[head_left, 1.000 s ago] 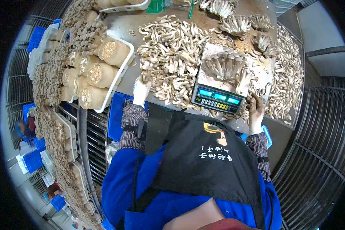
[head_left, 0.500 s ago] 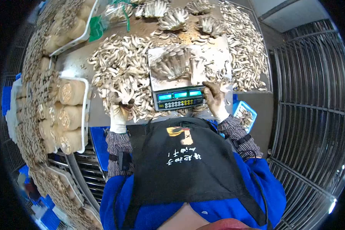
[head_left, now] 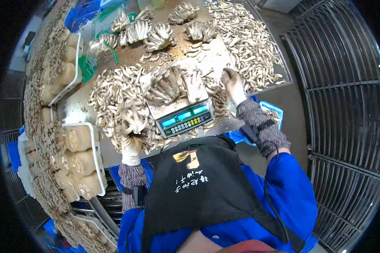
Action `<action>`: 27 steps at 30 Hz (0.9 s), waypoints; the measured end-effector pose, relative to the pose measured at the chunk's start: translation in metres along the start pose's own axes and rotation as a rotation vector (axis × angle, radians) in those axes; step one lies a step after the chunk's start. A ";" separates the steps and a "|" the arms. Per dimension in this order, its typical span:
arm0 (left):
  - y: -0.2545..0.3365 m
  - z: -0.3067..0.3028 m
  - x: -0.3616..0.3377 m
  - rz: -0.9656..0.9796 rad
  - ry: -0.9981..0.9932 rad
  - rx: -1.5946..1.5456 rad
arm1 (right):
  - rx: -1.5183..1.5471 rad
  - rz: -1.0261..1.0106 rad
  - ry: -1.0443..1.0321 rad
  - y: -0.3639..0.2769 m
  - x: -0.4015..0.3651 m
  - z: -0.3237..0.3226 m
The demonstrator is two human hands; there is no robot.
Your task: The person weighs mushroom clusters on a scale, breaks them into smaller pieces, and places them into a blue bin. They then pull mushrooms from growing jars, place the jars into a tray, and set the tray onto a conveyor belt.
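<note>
My left hand (head_left: 131, 145), in a soiled white glove, is closed around a clump of pale mushrooms (head_left: 135, 120) at the near edge of the loose pile. My right hand (head_left: 233, 84), gloved and dark at the fingers, is just right of the scale's white pan, by loose mushrooms. Its fingers are bent together; whatever lies between them is hidden. A digital scale (head_left: 185, 120) with lit blue displays stands in front of me. On its pan rest a large mushroom cluster (head_left: 164, 86) and a smaller upright bunch (head_left: 194, 85).
Loose mushrooms (head_left: 114, 90) lie left of the scale, with another heap (head_left: 253, 46) at the right. Several clusters (head_left: 159, 37) sit at the back. White crates (head_left: 98, 156) of mushroom bottles stand left. A blue basket (head_left: 278, 110) is below the table's right edge, near metal racks (head_left: 342, 84).
My right hand has left the scale's front right corner and reached farther away, beside the pan. My left hand keeps hold of its mushroom clump. The camera view has turned.
</note>
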State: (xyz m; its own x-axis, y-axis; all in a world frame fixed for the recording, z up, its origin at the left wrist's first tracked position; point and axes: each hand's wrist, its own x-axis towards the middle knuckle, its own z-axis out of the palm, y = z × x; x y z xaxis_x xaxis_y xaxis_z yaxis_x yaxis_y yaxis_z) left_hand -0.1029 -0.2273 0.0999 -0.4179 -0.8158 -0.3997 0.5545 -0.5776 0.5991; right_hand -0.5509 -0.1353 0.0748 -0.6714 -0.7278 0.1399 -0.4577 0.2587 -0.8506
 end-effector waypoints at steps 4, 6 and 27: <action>0.020 -0.025 -0.007 0.278 0.142 0.593 | -0.492 0.223 -0.065 0.070 0.053 -0.012; 0.035 -0.050 -0.005 0.238 0.291 0.739 | -0.613 0.306 -0.272 0.085 0.077 -0.010; -0.004 -0.002 0.017 0.626 0.498 1.454 | -0.613 0.286 -0.198 0.065 0.067 0.000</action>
State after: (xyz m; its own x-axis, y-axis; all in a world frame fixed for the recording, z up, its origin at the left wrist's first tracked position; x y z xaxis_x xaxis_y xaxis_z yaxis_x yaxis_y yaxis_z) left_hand -0.1113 -0.2389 0.0893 0.0112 -0.9901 0.1401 -0.6740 0.0960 0.7325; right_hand -0.6254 -0.1676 0.0288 -0.7224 -0.6646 -0.1908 -0.5640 0.7260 -0.3935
